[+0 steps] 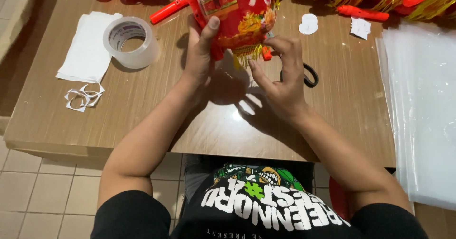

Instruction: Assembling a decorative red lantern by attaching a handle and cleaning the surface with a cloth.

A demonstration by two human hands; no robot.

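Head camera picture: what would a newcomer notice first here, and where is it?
First, the red and gold lantern at top centre, gripped by the left hand, while the right hand fingers its gold fringe. Next, the clear tape roll on white paper at the left of the wooden table.
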